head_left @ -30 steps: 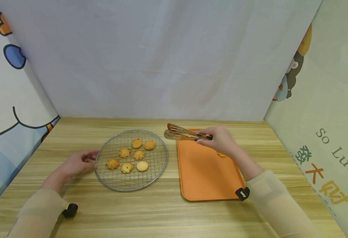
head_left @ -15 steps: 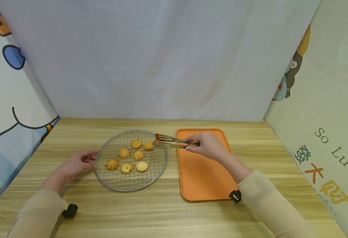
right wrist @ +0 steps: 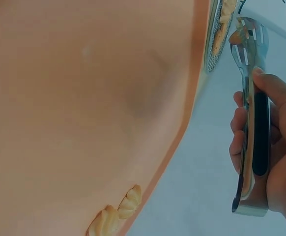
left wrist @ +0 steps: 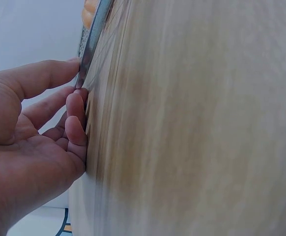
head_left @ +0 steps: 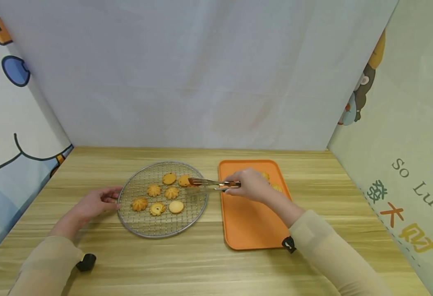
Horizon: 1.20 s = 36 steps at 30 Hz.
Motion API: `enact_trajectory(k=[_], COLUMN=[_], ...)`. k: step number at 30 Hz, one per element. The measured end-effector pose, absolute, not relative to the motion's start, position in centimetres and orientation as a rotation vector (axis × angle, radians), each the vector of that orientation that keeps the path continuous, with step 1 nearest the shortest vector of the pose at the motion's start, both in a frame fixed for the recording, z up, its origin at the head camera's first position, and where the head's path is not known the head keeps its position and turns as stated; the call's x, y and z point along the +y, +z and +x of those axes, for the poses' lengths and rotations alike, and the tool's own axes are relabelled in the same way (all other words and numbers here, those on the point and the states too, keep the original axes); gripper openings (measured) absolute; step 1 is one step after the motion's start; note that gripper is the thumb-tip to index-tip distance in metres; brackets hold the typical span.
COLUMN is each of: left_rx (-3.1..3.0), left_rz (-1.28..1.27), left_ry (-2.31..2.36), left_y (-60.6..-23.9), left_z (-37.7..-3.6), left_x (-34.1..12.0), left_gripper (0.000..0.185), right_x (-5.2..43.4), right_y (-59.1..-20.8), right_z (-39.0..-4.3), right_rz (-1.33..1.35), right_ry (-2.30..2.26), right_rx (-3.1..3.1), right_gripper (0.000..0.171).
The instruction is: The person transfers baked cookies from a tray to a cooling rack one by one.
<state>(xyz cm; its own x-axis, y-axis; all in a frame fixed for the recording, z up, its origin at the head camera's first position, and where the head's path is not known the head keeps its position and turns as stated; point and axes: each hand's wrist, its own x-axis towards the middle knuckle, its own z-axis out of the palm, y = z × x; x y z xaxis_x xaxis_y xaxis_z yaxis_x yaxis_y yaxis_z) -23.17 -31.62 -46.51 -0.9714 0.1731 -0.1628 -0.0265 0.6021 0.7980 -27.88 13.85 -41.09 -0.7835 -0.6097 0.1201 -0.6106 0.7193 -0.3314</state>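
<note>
My left hand (head_left: 96, 203) pinches the left rim of a round wire cooling rack (head_left: 142, 234). In the left wrist view the thumb lies over the metal rim (left wrist: 91, 42), with fingertips under it. Several cookies lie on the mesh: two round speckled ones, such as the speckled cookie (head_left: 169, 178), star-shaped ones like the star cookie (head_left: 139, 204), a ring-shaped cookie (head_left: 157, 209) and a plain oval cookie (head_left: 176, 206). My right hand (head_left: 251, 185) grips metal tongs (head_left: 214, 185) with black handles; their slotted tips are right at the right-hand speckled cookie (head_left: 183, 180).
An orange tray (head_left: 249, 234) lies right of the rack, under my right forearm. Piped cookies (right wrist: 103, 221) sit near its edge, partly hidden by the hand in the head view. A pale curtain (head_left: 201, 82) stands behind the wooden table (head_left: 164, 267).
My right hand has carried the tongs left and down from over the tray to the speckled cookie on the rack. My left hand has stayed on the rim.
</note>
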Motion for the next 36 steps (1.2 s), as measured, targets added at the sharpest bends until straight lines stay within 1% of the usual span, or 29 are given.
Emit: enact_trajectory(k=[6, 20, 36], left_rx=[2.602, 2.629, 2.630], left_rz=[0.108, 0.114, 0.114], left_ry=[1.301, 1.289, 1.290], left_y=[-46.5, -46.9, -47.2], left_z=[-23.1, -23.3, -23.6], left_x=[-31.6, -31.6, -31.6], left_gripper=[0.069, 0.067, 0.068], right_x=[13.5, 13.2, 13.4], right_y=[-41.8, -42.8, -43.8], right_z=[-28.3, -28.8, -29.2], right_rz=[1.066, 1.033, 1.050], right_ry=[0.516, 0.471, 0.443], right_rx=[-2.904, -2.952, -2.914], right_gripper=[0.030, 0.035, 0.034])
